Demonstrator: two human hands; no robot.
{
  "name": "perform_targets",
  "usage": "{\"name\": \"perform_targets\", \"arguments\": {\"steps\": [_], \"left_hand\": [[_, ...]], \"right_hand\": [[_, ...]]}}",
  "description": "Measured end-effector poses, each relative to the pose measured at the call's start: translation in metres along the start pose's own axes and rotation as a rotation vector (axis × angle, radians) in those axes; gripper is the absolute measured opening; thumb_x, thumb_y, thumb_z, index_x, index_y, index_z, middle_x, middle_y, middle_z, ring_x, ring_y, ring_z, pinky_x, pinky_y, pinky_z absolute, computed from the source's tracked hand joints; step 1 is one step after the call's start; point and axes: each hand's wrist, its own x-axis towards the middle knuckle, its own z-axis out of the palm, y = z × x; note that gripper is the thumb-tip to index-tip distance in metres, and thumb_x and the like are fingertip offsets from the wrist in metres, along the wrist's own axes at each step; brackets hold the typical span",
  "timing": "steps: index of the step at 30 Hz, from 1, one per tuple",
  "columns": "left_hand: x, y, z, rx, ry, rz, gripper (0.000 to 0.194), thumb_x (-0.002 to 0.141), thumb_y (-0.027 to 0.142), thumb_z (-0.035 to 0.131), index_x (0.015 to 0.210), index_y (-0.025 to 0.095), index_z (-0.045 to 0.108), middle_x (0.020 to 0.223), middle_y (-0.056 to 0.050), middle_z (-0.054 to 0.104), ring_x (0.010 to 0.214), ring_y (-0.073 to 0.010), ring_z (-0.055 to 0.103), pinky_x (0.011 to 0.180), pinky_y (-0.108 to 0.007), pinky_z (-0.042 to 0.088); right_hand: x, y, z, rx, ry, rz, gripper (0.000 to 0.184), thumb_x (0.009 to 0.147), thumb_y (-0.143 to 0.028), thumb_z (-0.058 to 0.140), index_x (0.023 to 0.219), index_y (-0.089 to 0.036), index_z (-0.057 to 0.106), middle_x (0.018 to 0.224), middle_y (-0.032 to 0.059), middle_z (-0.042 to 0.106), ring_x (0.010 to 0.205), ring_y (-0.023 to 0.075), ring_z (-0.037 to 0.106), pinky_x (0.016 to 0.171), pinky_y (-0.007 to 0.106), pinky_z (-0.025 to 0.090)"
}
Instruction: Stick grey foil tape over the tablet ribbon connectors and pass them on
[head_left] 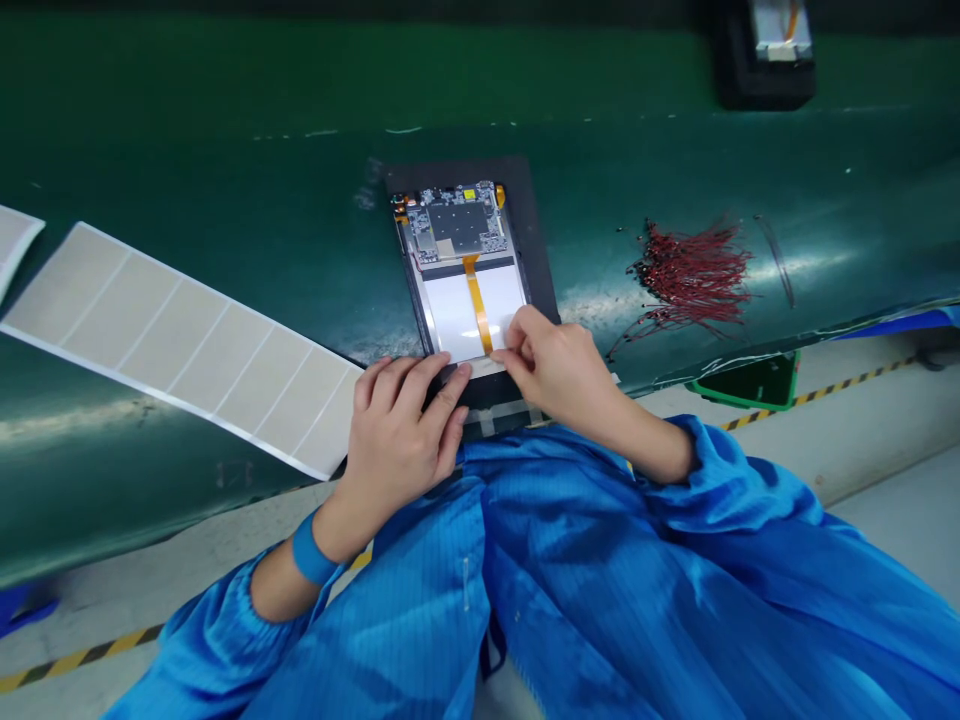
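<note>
On the left of the desk (300,170), near its front edge, lies the label sheet (187,345); the left hand (401,425) rests fingertips on the open device's (469,270) front edge, while the right hand (562,365) pinches at its front-right corner, exact grip unclear; farther right lie red wires (694,275).

Your green-topped workbench (300,280) bears a sheet of beige adhesive labels (202,355) at left, a black pad (541,255) under the opened tablet (476,310) at center, a bundle of red wires (697,275) at right, and a black block (765,90) at upper right.
</note>
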Motion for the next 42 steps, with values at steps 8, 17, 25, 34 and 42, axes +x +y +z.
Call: {"name": "perform_targets", "arguments": {"steps": [8,17,25,34,42], "left_hand": [[0.019,0.034,0.033,-0.013,-0.185,0.104,0.072,0.107,0.036,0.052,0.168,0.003,0.031,0.170,-0.020,0.038,0.160,-0.0379,0.037,0.130,-0.052,0.026],[0.018,0.026,0.031,-0.129,-0.242,0.070,0.085,0.105,0.045,0.054,0.173,0.012,0.017,0.174,-0.020,0.030,0.162,-0.0455,0.028,0.129,-0.064,0.026],[0.059,0.067,0.022,-0.342,0.135,-0.024,0.029,0.091,0.013,0.070,0.117,0.023,0.072,0.116,-0.010,0.076,0.112,-0.0296,0.068,0.100,-0.047,0.054],[0.122,0.085,0.030,-1.023,-0.392,-0.623,0.031,0.101,0.045,0.060,0.092,0.017,0.069,0.066,-0.001,0.067,0.049,-0.0104,0.050,0.049,-0.024,0.036],[0.124,0.078,0.019,-1.060,-0.237,-0.733,0.014,0.088,0.030,0.071,0.085,0.017,0.066,0.065,-0.001,0.063,0.058,-0.0118,0.058,0.054,-0.021,0.045]], "right_hand": [[-0.006,0.045,-0.040,0.359,0.091,-0.003,0.009,0.097,-0.023,0.063,0.095,-0.024,0.054,0.061,-0.0071,0.057,0.054,0.0116,0.051,0.060,0.027,0.036],[-0.051,0.142,-0.087,-0.225,0.086,-0.385,0.018,0.102,-0.020,0.058,0.108,-0.022,0.075,0.108,0.0099,0.067,0.099,0.0253,0.055,0.087,0.042,0.046],[-0.024,0.151,-0.060,-0.223,0.057,-0.469,0.022,0.106,-0.019,0.048,0.096,-0.018,0.068,0.107,0.0124,0.064,0.099,0.0266,0.049,0.088,0.042,0.043],[-0.010,0.128,-0.063,0.037,0.199,-0.689,0.020,0.108,-0.029,0.049,0.099,-0.024,0.067,0.103,0.0067,0.063,0.098,0.0232,0.055,0.088,0.042,0.042],[-0.009,0.101,-0.061,0.168,0.116,-0.588,0.020,0.107,-0.034,0.051,0.093,-0.024,0.061,0.090,0.0041,0.068,0.086,0.0214,0.058,0.084,0.040,0.040]]}}
